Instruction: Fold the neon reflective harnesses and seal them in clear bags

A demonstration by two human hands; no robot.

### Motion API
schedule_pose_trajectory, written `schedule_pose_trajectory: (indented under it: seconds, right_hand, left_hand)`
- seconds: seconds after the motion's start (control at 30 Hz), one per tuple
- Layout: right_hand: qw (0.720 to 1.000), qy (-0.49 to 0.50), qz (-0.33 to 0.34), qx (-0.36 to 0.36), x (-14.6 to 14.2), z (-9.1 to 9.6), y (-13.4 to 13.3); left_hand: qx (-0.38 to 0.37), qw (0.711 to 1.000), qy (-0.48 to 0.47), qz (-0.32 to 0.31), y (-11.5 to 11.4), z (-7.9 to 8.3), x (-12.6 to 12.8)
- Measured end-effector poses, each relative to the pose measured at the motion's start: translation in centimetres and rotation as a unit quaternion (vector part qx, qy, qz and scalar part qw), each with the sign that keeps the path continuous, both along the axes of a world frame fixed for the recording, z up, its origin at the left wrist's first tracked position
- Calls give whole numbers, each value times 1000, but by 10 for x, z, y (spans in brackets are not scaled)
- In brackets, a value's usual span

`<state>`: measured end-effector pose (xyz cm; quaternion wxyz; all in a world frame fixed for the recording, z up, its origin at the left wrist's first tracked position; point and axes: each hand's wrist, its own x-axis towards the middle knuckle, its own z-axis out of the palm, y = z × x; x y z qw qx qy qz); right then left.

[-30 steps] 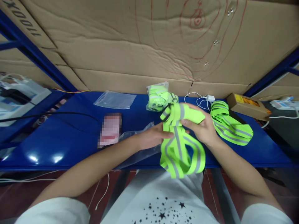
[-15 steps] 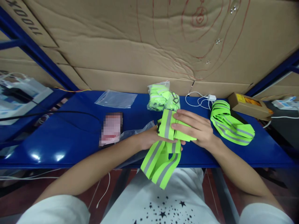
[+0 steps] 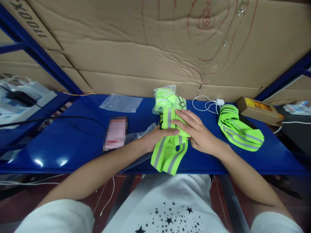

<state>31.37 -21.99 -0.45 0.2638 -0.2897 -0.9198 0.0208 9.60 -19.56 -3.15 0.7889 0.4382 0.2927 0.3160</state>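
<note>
A neon yellow reflective strap bundle [image 3: 168,152] with grey stripes lies folded on the blue table [image 3: 73,145], its loose ends hanging over the front edge. My left hand [image 3: 155,137] grips its left side, thumb on top. My right hand [image 3: 196,132] presses down on the folded top part with fingers curled over it. A crumpled clear plastic bag [image 3: 139,134] lies under my left wrist.
A bagged strap bundle [image 3: 166,97] sits just behind my hands. Another loose neon strap [image 3: 236,129] lies to the right, near a white charger with cable [image 3: 213,103] and a cardboard box [image 3: 257,110]. A flat clear bag [image 3: 120,103] and a blurred card [image 3: 115,132] lie left. Cardboard forms the back wall.
The strap went from held up in the air with long loops hanging to folded shorter and pressed onto the table. Both hands moved down and slightly away from me with it.
</note>
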Motion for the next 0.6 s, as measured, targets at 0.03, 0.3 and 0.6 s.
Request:
schedule_pose_trajectory:
  seconds: [0.03, 0.3, 0.6]
  right_hand:
    - [998, 24, 14, -48, 3, 4, 1]
    - [898, 268, 10, -348, 9, -1, 12]
    - [940, 275, -14, -199, 0, -16, 14]
  left_hand:
    - [-12, 1000, 10, 8, 1, 1, -1]
    - [-4, 1000, 22, -16, -6, 7, 0]
    - [-26, 999, -28, 0, -6, 8, 4]
